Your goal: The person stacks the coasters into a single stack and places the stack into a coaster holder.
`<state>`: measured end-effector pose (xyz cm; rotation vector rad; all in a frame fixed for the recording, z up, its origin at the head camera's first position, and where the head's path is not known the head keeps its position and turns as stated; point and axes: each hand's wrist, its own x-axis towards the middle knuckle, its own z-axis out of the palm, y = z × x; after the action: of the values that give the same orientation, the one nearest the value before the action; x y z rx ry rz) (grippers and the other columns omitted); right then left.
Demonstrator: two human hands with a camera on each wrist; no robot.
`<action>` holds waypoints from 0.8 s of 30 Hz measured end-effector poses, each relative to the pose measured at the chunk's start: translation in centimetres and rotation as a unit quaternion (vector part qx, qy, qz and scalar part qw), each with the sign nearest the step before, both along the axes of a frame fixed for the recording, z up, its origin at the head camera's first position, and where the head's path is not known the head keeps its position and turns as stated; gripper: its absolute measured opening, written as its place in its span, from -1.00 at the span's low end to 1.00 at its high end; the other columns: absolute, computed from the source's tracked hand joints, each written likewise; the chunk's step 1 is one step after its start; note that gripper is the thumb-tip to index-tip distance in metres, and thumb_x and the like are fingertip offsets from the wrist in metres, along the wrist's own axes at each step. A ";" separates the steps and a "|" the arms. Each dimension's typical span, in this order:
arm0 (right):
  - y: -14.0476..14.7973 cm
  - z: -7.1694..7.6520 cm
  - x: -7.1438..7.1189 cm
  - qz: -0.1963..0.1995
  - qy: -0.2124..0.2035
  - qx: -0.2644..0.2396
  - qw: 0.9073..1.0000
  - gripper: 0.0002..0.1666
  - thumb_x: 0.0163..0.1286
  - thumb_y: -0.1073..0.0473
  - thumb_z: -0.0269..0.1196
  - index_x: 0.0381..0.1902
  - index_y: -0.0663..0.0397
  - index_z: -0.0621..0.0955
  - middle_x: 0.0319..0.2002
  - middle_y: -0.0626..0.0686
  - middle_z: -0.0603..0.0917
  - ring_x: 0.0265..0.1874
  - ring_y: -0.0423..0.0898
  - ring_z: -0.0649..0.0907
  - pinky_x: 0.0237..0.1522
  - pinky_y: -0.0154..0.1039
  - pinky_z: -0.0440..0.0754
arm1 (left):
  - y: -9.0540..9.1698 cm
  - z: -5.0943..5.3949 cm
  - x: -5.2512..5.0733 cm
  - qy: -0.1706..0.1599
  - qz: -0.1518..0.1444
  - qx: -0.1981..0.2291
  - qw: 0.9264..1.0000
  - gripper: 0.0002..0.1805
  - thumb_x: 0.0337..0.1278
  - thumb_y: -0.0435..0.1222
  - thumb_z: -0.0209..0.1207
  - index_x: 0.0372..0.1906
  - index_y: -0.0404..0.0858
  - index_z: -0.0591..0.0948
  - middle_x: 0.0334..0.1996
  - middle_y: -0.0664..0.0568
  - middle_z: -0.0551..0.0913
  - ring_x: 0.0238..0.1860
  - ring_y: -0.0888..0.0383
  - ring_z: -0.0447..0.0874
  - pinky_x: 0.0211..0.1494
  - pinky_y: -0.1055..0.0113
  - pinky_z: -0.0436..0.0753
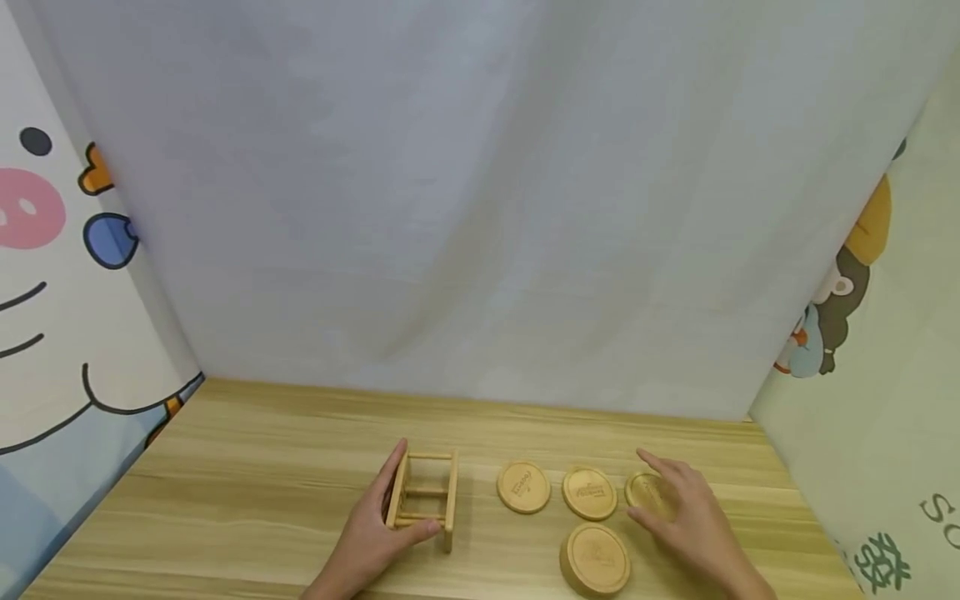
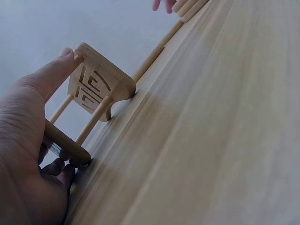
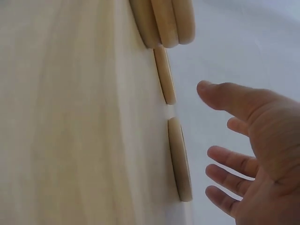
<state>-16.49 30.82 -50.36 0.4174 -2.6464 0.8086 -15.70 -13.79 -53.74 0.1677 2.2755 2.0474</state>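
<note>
My left hand (image 1: 367, 532) grips a small wooden coaster rack (image 1: 452, 492), fingers along its left side and thumb across the near end. In the left wrist view, the rack's side panel (image 2: 89, 82) shows cut-out slots, with round rods joining the two panels. Over at the right, my right hand (image 1: 692, 518) hovers with fingers spread above a round wooden coaster (image 1: 643, 492), partly covering it. The right wrist view shows that hand (image 3: 269, 131) apart from the coaster (image 3: 179, 161), holding nothing.
Two single coasters, one left (image 1: 523, 487) and one middle (image 1: 590, 493), lie flat between the hands. A coaster stack (image 1: 597, 558) stands nearer the front. Behind the wooden table (image 1: 285, 433) hangs a pale curtain (image 1: 480, 208); printed panels flank both sides.
</note>
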 end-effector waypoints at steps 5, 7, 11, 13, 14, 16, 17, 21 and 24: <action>0.5 -0.3 -0.3 -0.011 -0.019 -0.006 1.000 0.00 0.14 0.16 0.76 0.52 0.16 0.61 0.23 0.33 0.69 0.19 0.40 0.65 0.17 0.52 0.62 | 0.0 0.0 0.0 -0.003 0.004 -0.011 1.000 0.28 0.24 -0.20 0.63 0.86 0.12 0.03 0.72 -0.23 0.24 0.55 -0.23 0.47 0.34 0.13 0.69; 0.6 -0.4 -0.3 -0.010 -0.020 -0.008 1.000 0.00 0.14 0.16 0.76 0.52 0.16 0.61 0.22 0.32 0.70 0.19 0.39 0.65 0.18 0.50 0.62 | 0.0 0.0 -0.1 -0.006 0.007 -0.013 1.000 0.29 0.22 -0.19 0.64 0.86 0.13 0.03 0.73 -0.21 0.24 0.56 -0.23 0.47 0.34 0.14 0.68; 0.7 -0.5 -0.6 -0.009 -0.021 -0.009 1.000 0.02 0.11 0.17 0.78 0.52 0.16 0.61 0.22 0.31 0.70 0.20 0.39 0.65 0.19 0.50 0.61 | 0.0 0.1 -0.1 -0.002 0.004 -0.011 1.000 0.29 0.22 -0.20 0.64 0.86 0.11 0.03 0.74 -0.22 0.22 0.57 -0.24 0.45 0.36 0.10 0.68; 0.8 -0.6 -0.6 -0.012 -0.028 -0.008 1.000 0.04 0.10 0.16 0.78 0.52 0.16 0.60 0.22 0.30 0.69 0.20 0.39 0.64 0.20 0.50 0.61 | 0.1 0.1 -0.1 0.000 0.002 -0.007 1.000 0.29 0.22 -0.20 0.64 0.86 0.10 0.03 0.73 -0.24 0.22 0.57 -0.23 0.45 0.35 0.11 0.68; 0.8 -0.6 -0.6 -0.013 -0.032 -0.007 0.999 0.04 0.09 0.15 0.79 0.52 0.15 0.60 0.22 0.30 0.69 0.21 0.39 0.64 0.20 0.50 0.61 | 0.1 0.1 -0.1 0.002 0.001 -0.006 1.000 0.28 0.23 -0.21 0.64 0.86 0.10 0.04 0.73 -0.25 0.22 0.56 -0.23 0.46 0.34 0.11 0.69; 0.9 -0.6 -0.6 -0.015 -0.039 -0.006 0.999 0.06 0.09 0.13 0.79 0.53 0.15 0.60 0.23 0.30 0.68 0.22 0.39 0.63 0.20 0.50 0.61 | 0.1 0.1 -0.1 0.003 -0.002 0.000 1.000 0.28 0.23 -0.23 0.64 0.86 0.10 0.04 0.72 -0.25 0.24 0.55 -0.22 0.48 0.32 0.16 0.70; 0.9 -0.7 -0.6 -0.016 -0.044 -0.006 0.999 0.06 0.09 0.13 0.79 0.53 0.14 0.60 0.24 0.29 0.68 0.22 0.39 0.63 0.21 0.50 0.60 | 0.1 0.1 -0.1 0.003 -0.002 0.002 1.000 0.27 0.24 -0.24 0.63 0.86 0.10 0.05 0.72 -0.25 0.25 0.54 -0.22 0.48 0.31 0.18 0.70; 1.0 -0.8 -0.7 -0.016 -0.055 -0.003 0.998 0.08 0.09 0.10 0.80 0.54 0.14 0.59 0.24 0.28 0.68 0.22 0.38 0.62 0.21 0.50 0.61 | 0.0 0.1 -0.1 0.000 -0.003 0.009 1.000 0.27 0.24 -0.25 0.63 0.86 0.11 0.05 0.71 -0.24 0.27 0.53 -0.21 0.49 0.29 0.22 0.69; 1.0 -0.9 -0.8 -0.013 -0.055 0.000 0.998 0.09 0.08 0.08 0.80 0.55 0.14 0.59 0.23 0.29 0.68 0.21 0.37 0.63 0.19 0.49 0.62 | 0.0 0.0 -0.1 0.000 -0.002 0.007 1.000 0.26 0.25 -0.24 0.62 0.86 0.12 0.05 0.72 -0.25 0.24 0.55 -0.23 0.47 0.31 0.19 0.69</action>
<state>-17.31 31.79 -51.27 0.3470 -2.7472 0.8474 -15.82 -13.81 -53.72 0.1737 2.2599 2.0611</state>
